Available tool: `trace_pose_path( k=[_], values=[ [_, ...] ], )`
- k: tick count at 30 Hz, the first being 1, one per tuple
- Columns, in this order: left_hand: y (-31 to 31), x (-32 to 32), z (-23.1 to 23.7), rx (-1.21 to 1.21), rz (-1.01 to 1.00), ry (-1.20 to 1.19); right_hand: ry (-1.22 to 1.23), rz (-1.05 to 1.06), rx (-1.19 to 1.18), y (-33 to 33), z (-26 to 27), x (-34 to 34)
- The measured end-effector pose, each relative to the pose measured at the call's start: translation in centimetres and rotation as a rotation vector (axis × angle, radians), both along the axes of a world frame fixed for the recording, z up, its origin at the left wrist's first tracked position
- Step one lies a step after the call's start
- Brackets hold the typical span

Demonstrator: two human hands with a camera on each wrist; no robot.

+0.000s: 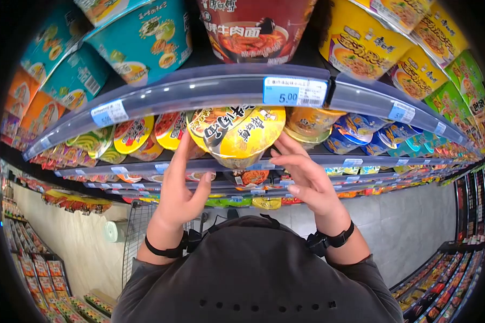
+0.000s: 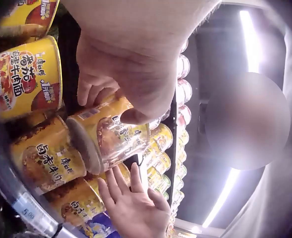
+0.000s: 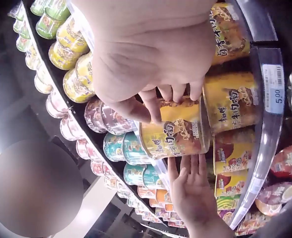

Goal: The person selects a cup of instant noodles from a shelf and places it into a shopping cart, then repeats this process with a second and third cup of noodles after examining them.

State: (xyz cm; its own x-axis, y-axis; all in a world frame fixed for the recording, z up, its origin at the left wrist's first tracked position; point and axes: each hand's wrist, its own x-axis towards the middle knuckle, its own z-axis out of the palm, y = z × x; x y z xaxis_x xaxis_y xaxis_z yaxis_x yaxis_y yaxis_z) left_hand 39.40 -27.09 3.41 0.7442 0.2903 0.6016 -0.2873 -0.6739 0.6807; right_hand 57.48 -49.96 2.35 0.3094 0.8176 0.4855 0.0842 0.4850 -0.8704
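Note:
A yellow instant noodle cup (image 1: 240, 132) with a shiny lid is between my two hands, tilted so its lid faces me below the upper shelf edge. My left hand (image 1: 180, 188) touches its left side with extended fingers, the thumb standing apart. On the other side, my right hand (image 1: 312, 180) has its fingertips at the cup, the thumb also apart. From the left wrist, the right hand (image 2: 138, 210) shows a spread palm, fingertips at the noodle cup (image 2: 118, 136). The right wrist view shows the left hand (image 3: 195, 198) with straight fingers against the cup (image 3: 175, 131).
Matching noodle cups (image 2: 49, 153) stand right beside the cup. A shelf edge with a 5.00 price tag (image 1: 295, 91) runs above it, carrying a large red cup (image 1: 256, 32). Blue cups (image 1: 355, 129) sit to the right. A wire cart (image 1: 134, 231) is at lower left.

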Motion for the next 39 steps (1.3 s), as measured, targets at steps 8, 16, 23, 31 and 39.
trace_pose_path(
  k=[8,16,23,31,39],
  values=[
    [-6.8,-7.2,-2.7,-0.046,0.136,0.063,0.271,0.175,-0.029,-5.3,-2.5,-4.3],
    [-14.2,-14.0,-4.7,-0.062,0.236,0.344,0.461,0.482,-0.175,-9.2,-8.9,-8.9],
    [-16.6,-19.8,-6.6,-0.046,0.336,0.605,0.513,0.557,-0.568,-10.4,-11.4,-11.7],
    [-18.2,-28.2,-7.3,-0.138,0.49,0.705,0.48,0.683,-0.678,-7.4,-11.6,-18.0],
    [-19.8,-42.3,-9.2,-0.21,0.642,0.703,0.43,0.893,-0.845,-2.3,-12.9,-29.8]
  ],
)
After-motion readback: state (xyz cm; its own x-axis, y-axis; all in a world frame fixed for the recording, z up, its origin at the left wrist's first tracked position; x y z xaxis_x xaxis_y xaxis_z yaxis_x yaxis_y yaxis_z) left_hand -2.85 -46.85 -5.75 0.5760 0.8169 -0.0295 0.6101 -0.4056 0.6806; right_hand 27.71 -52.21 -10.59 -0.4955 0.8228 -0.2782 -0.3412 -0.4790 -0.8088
